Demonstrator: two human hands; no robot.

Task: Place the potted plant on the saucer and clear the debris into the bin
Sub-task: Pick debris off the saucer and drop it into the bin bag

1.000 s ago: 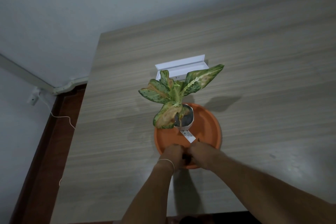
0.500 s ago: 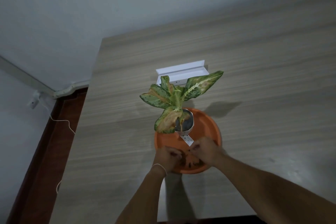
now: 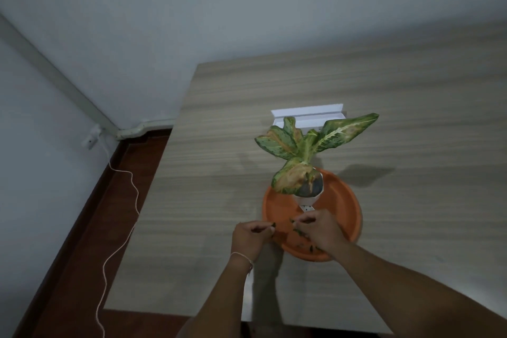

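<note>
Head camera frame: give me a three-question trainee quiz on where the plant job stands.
1. True or false: the potted plant stands on the orange saucer.
2. Where do the dark bits of debris lie? A) on the saucer's near side B) on the floor C) on the white box
3. What lies on the table just behind the plant?

Key: 1 true; 2 A; 3 a white box.

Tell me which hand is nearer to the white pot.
Right. The right hand is over the saucer, just below the white pot; the left hand is at the saucer's left rim, farther away.
</note>
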